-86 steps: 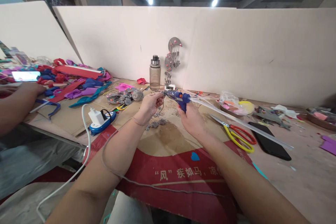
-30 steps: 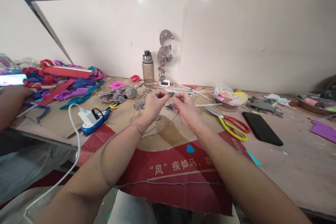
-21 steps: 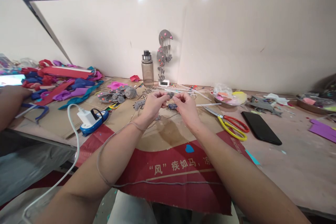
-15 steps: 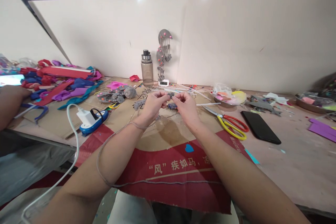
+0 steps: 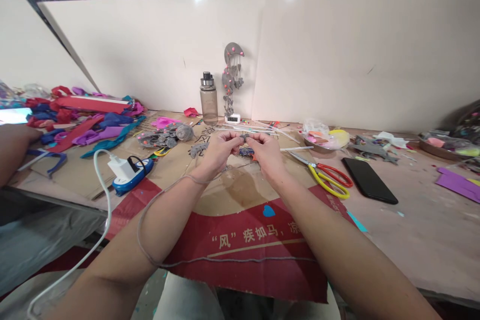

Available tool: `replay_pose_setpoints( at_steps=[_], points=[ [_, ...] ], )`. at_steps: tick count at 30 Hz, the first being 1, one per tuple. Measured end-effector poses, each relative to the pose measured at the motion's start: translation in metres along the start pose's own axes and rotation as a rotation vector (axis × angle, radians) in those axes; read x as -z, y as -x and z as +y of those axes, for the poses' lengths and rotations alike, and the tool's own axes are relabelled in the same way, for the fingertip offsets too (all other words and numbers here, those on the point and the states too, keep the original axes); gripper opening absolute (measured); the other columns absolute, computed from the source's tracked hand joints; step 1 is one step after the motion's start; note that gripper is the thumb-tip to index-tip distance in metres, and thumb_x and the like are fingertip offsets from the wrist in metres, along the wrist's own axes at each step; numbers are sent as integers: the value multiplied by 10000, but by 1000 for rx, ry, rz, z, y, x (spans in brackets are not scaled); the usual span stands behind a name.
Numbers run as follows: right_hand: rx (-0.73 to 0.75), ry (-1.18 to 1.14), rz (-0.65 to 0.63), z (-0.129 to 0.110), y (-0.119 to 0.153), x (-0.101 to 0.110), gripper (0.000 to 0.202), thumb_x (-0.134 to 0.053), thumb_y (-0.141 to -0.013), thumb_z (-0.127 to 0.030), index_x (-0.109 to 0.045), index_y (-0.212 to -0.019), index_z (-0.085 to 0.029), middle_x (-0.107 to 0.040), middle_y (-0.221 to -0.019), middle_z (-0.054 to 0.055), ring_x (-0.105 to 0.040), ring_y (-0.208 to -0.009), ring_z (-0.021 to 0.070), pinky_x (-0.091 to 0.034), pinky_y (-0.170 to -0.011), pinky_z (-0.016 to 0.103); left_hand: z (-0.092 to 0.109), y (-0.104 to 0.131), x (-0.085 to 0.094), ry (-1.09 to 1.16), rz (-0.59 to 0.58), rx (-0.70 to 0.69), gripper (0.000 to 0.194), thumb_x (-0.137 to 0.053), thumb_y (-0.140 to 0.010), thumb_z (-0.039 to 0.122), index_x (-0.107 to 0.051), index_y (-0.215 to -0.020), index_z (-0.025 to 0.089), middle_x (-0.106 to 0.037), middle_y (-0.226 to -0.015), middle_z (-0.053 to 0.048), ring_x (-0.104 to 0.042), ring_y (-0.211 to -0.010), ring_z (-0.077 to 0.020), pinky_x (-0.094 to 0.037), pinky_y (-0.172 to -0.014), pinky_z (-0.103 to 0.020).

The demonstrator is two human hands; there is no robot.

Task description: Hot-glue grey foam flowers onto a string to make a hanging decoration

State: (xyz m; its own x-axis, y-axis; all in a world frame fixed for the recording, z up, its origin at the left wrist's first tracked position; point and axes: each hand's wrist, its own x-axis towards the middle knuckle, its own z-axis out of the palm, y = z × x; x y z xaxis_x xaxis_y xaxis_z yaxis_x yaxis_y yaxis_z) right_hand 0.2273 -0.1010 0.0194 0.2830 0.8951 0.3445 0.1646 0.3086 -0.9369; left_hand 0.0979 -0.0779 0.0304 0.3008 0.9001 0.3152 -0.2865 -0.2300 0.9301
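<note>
Between the fingertips of both hands is a small grey piece (image 5: 244,136), too small to make out further. My left hand (image 5: 222,150) pinches it from the left, and my right hand (image 5: 264,152) pinches it from the right. Grey yarn (image 5: 183,177) loops round my left forearm and runs across the red part of the cardboard (image 5: 225,280) below. Just beneath my fingers lies a small dark blue item (image 5: 246,152), partly hidden. A ball of grey yarn (image 5: 184,132) rests beyond my left hand, beside grey felt-like pieces with pink beads (image 5: 159,137).
Scissors (image 5: 330,177) with red and yellow handles and a black phone (image 5: 369,180) lie on the right. At the back stand a bottle (image 5: 208,100) and a hanging grey moon ornament (image 5: 233,67). A blue power strip (image 5: 133,177), coloured cloth strips (image 5: 90,120) and another person's arm (image 5: 15,145) occupy the left.
Both hands stay together on the small grey piece, with the fingertips slightly shifted. The whole view has drifted a little; the objects on the table lie as before.
</note>
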Motion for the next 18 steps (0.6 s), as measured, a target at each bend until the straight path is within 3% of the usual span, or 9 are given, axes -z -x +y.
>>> replay_pose_setpoints(
  at_steps=[5,12,18],
  points=[
    [-22,43,17,-7,2,4,134,-589,-674,-314,-583,-658,-181,-441,-563,-67,-361,-538,86,-285,-522,228,5,1,1,-36,-45,62,111,-698,-632,233,-623,-639,152,-518,-550,14,-432,-478,-72,-335,-486,-223],
    [-11,183,-21,-7,4,7,136,-572,-677,-325,-574,-653,-192,-437,-539,-61,-365,-523,98,-272,-505,235,8,1,6,-304,-56,-59,117,-682,-666,254,-657,-681,140,-525,-536,17,-426,-486,-74,-325,-486,-214],
    [17,314,-46,-14,8,8,136,-576,-696,-320,-582,-665,-188,-443,-532,-55,-381,-534,100,-279,-522,236,10,1,5,-525,-29,-45,67,-599,-637,207,-605,-627,141,-523,-515,36,-420,-473,-69,-297,-472,-200]
  ],
)
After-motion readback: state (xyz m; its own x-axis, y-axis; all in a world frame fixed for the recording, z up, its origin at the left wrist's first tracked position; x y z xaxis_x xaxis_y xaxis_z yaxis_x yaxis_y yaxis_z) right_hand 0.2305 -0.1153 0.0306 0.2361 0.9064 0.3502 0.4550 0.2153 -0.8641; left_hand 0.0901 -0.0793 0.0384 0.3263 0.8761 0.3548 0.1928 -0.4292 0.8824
